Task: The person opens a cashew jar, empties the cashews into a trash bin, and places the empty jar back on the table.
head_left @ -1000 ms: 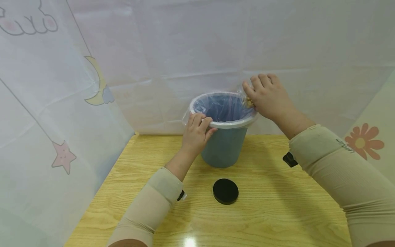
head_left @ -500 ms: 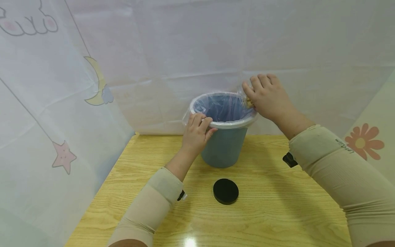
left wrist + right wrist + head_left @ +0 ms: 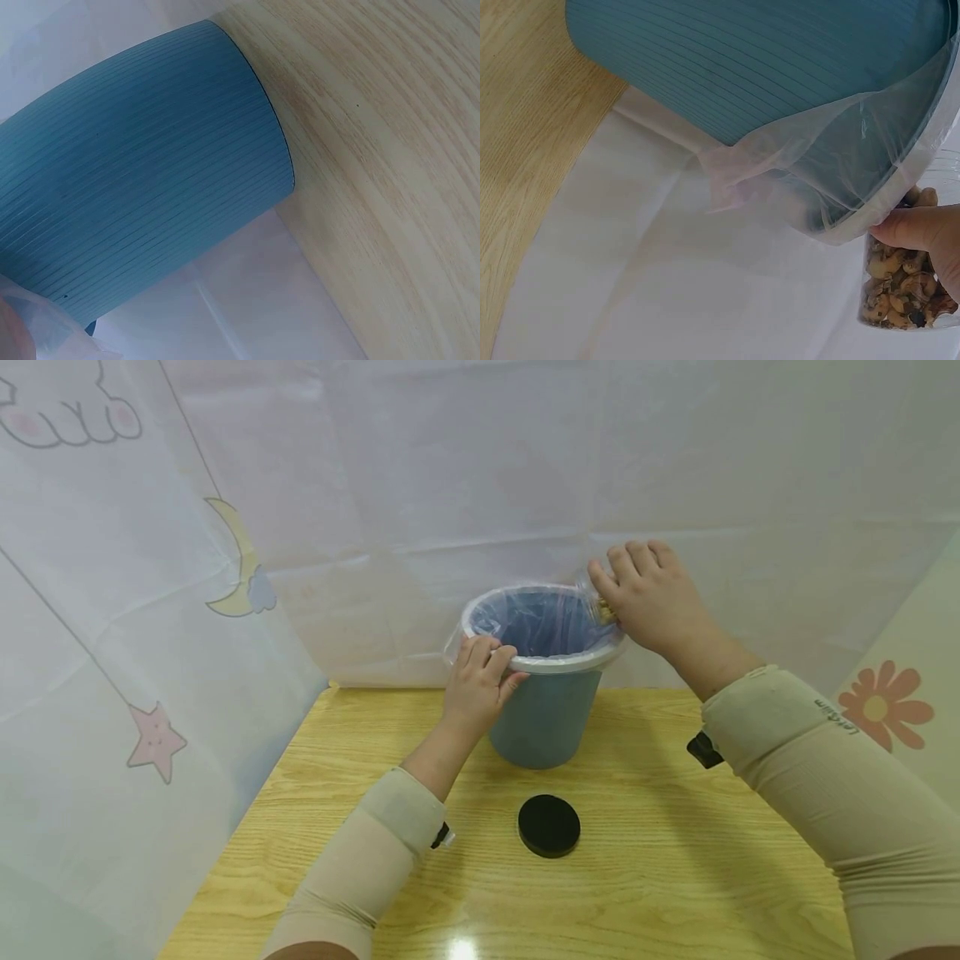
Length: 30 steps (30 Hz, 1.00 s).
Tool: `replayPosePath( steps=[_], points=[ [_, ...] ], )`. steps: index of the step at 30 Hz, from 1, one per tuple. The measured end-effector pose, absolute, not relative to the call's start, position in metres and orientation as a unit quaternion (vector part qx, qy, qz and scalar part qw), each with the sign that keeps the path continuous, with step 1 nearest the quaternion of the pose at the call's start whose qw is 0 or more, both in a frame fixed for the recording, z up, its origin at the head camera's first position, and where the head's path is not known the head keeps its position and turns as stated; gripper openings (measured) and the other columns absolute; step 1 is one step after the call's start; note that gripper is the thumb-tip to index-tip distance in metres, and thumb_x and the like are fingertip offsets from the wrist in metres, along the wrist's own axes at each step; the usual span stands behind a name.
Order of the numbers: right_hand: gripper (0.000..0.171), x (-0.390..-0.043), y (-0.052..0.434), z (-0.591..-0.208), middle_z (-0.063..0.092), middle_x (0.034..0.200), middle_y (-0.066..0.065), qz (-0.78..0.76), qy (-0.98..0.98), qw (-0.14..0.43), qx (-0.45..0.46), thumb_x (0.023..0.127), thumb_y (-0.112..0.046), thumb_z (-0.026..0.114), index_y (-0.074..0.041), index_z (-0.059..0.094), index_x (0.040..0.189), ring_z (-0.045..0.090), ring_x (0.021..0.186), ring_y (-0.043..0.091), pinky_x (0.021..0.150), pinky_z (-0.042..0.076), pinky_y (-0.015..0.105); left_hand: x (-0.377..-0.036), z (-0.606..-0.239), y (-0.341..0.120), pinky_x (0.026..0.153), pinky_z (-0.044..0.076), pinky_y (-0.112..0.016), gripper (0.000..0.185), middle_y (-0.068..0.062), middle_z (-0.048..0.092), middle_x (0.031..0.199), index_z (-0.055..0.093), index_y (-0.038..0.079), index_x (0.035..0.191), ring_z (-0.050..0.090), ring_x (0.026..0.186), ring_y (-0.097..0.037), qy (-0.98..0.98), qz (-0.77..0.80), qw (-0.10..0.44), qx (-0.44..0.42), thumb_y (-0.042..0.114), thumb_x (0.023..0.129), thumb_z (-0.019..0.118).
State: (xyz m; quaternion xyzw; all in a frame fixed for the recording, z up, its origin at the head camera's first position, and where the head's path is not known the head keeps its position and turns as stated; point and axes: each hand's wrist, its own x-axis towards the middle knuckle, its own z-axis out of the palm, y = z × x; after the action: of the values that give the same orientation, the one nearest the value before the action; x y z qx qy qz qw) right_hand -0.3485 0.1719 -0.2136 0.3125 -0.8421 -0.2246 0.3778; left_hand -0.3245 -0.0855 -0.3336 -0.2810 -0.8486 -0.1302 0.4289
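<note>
My left hand grips the bin by its rim while my right hand clasps the jar tilted at its right edge, seemingly mid-pour, so the brownish pieces probably need a steeper tip.

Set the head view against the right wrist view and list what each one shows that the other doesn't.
Only the head view shows the left grip on the rim of the bin, the black lid lying on the table, and the printed star, moon and flower.

Only the right wrist view shows the base of the jar, with brown pieces heaped against it, and fine lines on the bin's side.

Both show the bin, its clear bag, the table, and the right grip holding the jar.
</note>
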Motion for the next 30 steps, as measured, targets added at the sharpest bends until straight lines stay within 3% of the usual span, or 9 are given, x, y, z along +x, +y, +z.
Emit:
replayPosePath(
  steps=[6,14,30],
  points=[
    [0.071,-0.3484,0.1719,-0.2136,0.039,0.125,0.025,-0.227,-0.844,0.371,0.313,0.073,-0.013,0.076,-0.003,0.038,0.132,0.037,0.113,0.041,0.094,0.030,0.053,-0.3248,-0.3335,-0.0854,0.099,0.030,-0.032,0.035,-0.006,0.043,0.104,0.048,0.014,0.106,0.039,0.109,-0.024,-0.848,-0.131,0.429,-0.281,0.039,0.084,0.059],
    [0.059,-0.3486,0.1712,-0.2149,0.039,0.124,0.025,-0.222,-0.838,0.382,0.321,0.080,-0.006,0.069,-0.002,0.039,0.130,0.037,0.113,0.041,0.094,0.030,0.053,-0.3251,-0.3336,-0.0856,0.099,0.030,-0.033,0.036,-0.006,0.043,0.104,0.048,0.014,0.106,0.038,0.108,-0.025,-0.848,-0.134,0.427,-0.283,0.037,0.083,0.061],
    [0.056,-0.3506,0.1718,-0.2172,0.042,0.120,0.025,-0.217,-0.814,0.416,0.342,0.079,-0.005,0.070,-0.002,0.043,0.128,0.039,0.111,0.042,0.093,0.031,0.053,-0.3245,-0.3332,-0.0855,0.101,0.029,-0.033,0.035,-0.005,0.043,0.103,0.048,0.014,0.107,0.038,0.110,-0.024,-0.850,-0.137,0.425,-0.280,0.038,0.084,0.060]
  ],
)
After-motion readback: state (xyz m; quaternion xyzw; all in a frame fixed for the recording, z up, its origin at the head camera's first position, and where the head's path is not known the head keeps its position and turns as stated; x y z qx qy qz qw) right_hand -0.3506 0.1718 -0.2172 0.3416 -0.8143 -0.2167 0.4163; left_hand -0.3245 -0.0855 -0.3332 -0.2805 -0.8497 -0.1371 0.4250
